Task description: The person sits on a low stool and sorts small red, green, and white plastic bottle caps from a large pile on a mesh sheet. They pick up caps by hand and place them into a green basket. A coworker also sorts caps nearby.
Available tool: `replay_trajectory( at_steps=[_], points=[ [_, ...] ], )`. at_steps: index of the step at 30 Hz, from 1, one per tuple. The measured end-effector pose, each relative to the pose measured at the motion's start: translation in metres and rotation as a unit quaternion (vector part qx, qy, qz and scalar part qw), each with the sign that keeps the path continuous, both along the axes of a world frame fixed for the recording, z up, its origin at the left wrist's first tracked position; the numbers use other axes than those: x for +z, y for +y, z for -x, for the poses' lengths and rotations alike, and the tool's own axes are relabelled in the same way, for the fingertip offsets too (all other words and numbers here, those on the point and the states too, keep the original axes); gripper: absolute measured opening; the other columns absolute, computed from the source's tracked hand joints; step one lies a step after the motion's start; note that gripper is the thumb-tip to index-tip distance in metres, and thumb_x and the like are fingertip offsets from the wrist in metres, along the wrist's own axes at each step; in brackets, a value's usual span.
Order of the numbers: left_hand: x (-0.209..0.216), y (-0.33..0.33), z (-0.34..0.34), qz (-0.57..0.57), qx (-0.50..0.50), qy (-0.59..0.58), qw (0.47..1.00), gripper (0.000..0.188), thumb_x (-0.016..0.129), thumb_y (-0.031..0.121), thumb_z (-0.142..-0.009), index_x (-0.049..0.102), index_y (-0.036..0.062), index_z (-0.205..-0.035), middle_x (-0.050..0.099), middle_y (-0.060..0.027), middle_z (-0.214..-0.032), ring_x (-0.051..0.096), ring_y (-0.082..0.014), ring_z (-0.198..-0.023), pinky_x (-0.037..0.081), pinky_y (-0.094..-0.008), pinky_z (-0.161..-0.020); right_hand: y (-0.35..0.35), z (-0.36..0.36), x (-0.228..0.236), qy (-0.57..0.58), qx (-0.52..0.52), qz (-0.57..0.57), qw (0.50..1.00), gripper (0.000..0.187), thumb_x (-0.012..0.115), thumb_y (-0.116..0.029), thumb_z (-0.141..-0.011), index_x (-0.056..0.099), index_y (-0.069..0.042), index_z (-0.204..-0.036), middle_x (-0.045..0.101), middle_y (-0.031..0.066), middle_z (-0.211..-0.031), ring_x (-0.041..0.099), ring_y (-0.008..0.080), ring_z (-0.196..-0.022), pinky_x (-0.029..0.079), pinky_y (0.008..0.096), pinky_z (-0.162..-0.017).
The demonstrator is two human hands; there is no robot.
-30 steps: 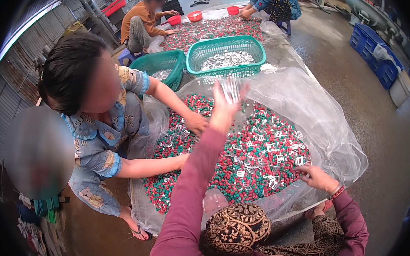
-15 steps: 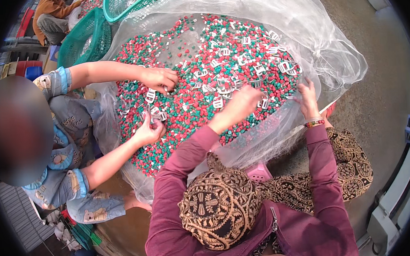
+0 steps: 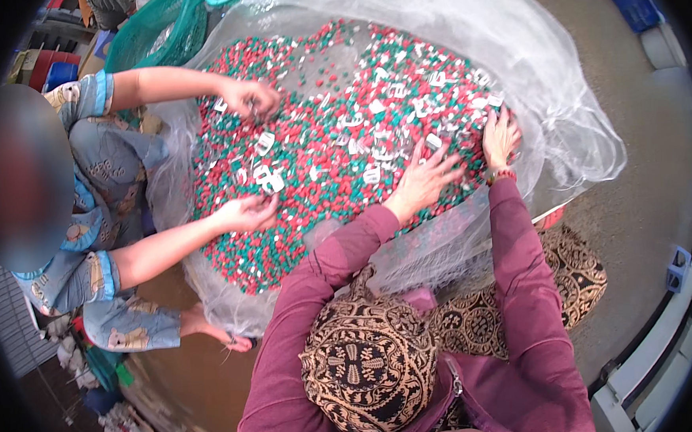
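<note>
A broad heap of small red, green and white plastic pieces [image 3: 308, 242] lies spread on a pale mesh sheet [image 3: 529, 34]. Scattered among them are white plastic pieces shaped like slotted buckles [image 3: 371, 174]. My left hand [image 3: 425, 181] lies over the heap's near right part, palm down, fingers spread, holding nothing I can see. Farther right, my right hand [image 3: 500, 138] rests at the heap's right edge, its fingers apart on the pieces. One white buckle-like piece [image 3: 434, 141] is just beyond my left fingertips.
A co-worker sits at the left, with a far hand [image 3: 252, 100] and a near hand [image 3: 247, 214] over the heap. Green plastic baskets [image 3: 153, 38] stand at the far left. Black-and-tan patterned cloth [image 3: 370, 357] fills the near middle. White gathered mesh [image 3: 579, 134] bunches on the right.
My left hand has opened from a closed shape, its fingers now spread. My right hand has moved left from the mesh edge onto the pieces. The co-worker's hands have shifted slightly left.
</note>
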State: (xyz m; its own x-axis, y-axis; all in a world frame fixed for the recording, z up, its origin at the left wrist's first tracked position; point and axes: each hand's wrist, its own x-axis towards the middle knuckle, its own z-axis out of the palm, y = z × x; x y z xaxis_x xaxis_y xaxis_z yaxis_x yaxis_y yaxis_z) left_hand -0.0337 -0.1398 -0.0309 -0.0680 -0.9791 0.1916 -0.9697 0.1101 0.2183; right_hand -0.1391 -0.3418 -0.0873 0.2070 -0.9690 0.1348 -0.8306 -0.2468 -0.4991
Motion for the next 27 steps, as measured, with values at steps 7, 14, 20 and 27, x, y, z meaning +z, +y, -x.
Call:
replay_trajectory(
  at_steps=[7,14,20,27],
  points=[
    [-0.005,0.030,-0.050,-0.080,0.098,-0.042,0.991,0.040,0.056,0.023,-0.080,0.056,0.0270,-0.120,0.044,-0.0001,-0.135,0.030,-0.0279,-0.130,0.026,-0.0631,-0.096,0.089,-0.089,0.051,0.106,0.096,-0.088,0.986,0.048,0.036,-0.049,-0.093,0.042,-0.027,-0.134,0.037,0.0162,-0.133,0.027,0.0409,-0.125,0.029,0.0669,-0.091],
    [0.009,0.075,-0.116,-0.007,0.141,0.014,0.990,0.025,0.063,0.020,-0.077,0.064,0.0223,-0.102,0.043,-0.0065,-0.127,0.037,-0.0330,-0.119,0.037,-0.0487,-0.095,0.124,-0.107,0.061,-0.201,0.317,-0.253,0.891,0.074,0.070,-0.033,-0.073,0.036,-0.024,-0.139,0.039,0.0205,-0.122,0.037,0.0361,-0.119,0.032,0.0511,-0.099],
    [0.046,0.083,-0.150,0.002,0.237,0.426,0.873,0.046,0.061,0.003,-0.078,0.053,0.0066,-0.122,0.055,-0.0100,-0.113,0.056,-0.0222,-0.104,0.046,-0.0339,-0.089,0.118,-0.072,0.092,-0.478,0.163,-0.599,0.622,0.058,0.047,-0.001,-0.088,0.024,-0.002,-0.141,0.038,0.0172,-0.132,0.057,0.0251,-0.102,0.056,0.0473,-0.080],
    [0.085,0.066,-0.138,0.005,0.293,0.727,0.622,0.052,0.033,0.002,-0.087,0.033,0.0097,-0.138,0.044,-0.0181,-0.124,0.053,-0.0247,-0.107,0.055,-0.0303,-0.074,0.125,-0.042,0.131,-0.550,0.075,-0.673,0.488,0.073,0.045,0.011,-0.084,0.013,-0.012,-0.146,0.028,0.0225,-0.138,0.051,0.0334,-0.114,0.048,0.0576,-0.090]
  ],
)
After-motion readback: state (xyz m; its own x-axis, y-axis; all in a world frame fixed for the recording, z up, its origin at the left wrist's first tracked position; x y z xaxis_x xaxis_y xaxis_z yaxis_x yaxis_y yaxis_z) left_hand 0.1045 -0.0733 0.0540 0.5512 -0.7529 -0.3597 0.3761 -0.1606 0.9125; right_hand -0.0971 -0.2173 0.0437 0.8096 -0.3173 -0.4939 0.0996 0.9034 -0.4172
